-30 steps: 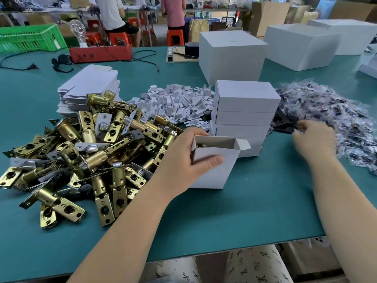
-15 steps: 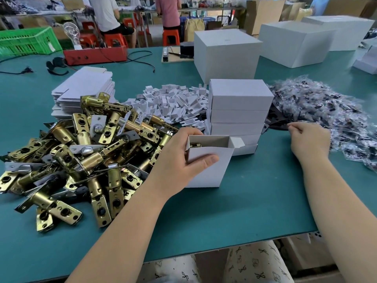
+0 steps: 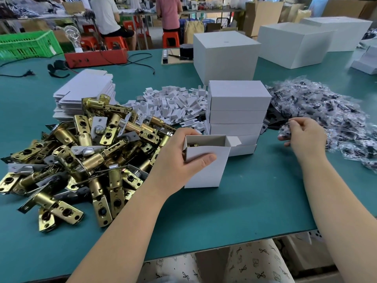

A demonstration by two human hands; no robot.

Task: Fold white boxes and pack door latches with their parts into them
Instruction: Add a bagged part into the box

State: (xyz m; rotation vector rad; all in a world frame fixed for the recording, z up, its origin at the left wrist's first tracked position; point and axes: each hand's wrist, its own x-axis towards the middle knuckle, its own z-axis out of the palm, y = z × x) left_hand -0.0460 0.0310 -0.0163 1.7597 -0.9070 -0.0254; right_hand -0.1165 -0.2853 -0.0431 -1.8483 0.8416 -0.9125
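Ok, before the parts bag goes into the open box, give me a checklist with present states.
1. Open box held upright by left hand: ok.
2. Top flap clear of the opening: ok.
3. Latch already inside: brass shows at the opening, ok.
4. Right hand pinching one parts bag: bag held, count cannot tell.
5. Path between hands free of clutter: ok.

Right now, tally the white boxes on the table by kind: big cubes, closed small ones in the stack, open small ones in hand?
Big white cube boxes: 3
Closed small boxes in the stack: 5, the bottom ones partly hidden
Open small box, held by the left hand: 1
Total: 9
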